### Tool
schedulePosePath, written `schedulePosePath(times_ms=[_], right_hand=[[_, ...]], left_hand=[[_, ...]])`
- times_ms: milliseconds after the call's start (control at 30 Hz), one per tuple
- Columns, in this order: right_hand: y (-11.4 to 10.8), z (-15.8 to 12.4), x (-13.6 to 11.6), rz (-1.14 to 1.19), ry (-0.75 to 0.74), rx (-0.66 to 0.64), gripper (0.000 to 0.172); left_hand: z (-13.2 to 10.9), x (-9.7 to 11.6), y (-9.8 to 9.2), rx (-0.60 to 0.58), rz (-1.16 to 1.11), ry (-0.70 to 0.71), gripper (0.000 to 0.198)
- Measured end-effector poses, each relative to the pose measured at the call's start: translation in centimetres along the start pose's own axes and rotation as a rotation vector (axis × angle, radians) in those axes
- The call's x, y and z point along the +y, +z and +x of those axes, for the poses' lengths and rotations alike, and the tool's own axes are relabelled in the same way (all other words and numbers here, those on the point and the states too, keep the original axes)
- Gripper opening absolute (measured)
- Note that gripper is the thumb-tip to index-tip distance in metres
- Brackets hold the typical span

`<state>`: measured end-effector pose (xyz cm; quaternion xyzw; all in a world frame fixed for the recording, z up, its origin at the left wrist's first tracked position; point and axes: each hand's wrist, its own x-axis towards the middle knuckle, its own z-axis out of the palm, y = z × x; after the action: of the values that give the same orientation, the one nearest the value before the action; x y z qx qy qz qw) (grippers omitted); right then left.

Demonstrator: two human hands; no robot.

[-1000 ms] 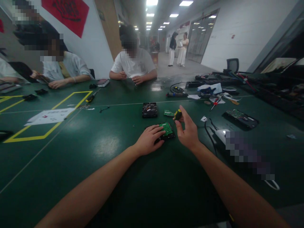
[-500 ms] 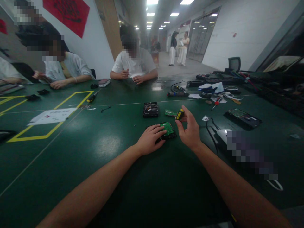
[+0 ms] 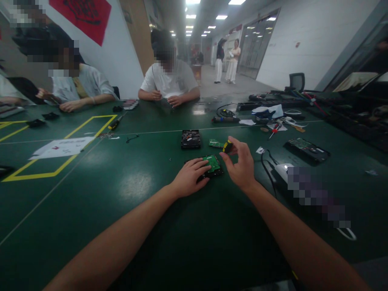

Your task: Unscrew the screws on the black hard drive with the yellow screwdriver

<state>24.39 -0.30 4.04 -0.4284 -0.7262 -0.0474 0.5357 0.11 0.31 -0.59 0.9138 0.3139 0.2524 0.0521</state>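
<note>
A hard drive point(image 3: 215, 163) lies on the green table with its green circuit board facing up. Across its left part rests my left hand point(image 3: 191, 178), fingers over the top and thumb along the near edge, holding it. My right hand point(image 3: 243, 166) pinches a black and yellow screwdriver point(image 3: 227, 146) by its handle at the drive's right far corner. The screwdriver's shaft and tip cannot be made out. Just behind sits a loose green circuit board point(image 3: 214, 143). A second hard drive point(image 3: 190, 139) lies beyond my left hand, showing its dark face.
On the right lie another hard drive point(image 3: 307, 149), a pouch-like item point(image 3: 315, 194) with a white loop, a black cable point(image 3: 268, 169) and a red screwdriver point(image 3: 275, 129). A yellow-handled screwdriver point(image 3: 114, 123) and paper sheet point(image 3: 60, 147) lie left. A person point(image 3: 172, 83) sits opposite.
The view has shifted slightly. The screwdriver handle in my right hand has tilted a little, and those fingers have shifted around it. My left hand stays on the hard drive.
</note>
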Motion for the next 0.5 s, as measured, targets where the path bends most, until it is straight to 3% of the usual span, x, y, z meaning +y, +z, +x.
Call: schedulePosePath(times_ms=[500], right_hand=[[0.24, -0.18, 0.1, -0.004, 0.027, -0.024, 0.06]], left_hand=[[0.05, 0.03, -0.03, 0.006, -0.007, -0.003, 0.047]])
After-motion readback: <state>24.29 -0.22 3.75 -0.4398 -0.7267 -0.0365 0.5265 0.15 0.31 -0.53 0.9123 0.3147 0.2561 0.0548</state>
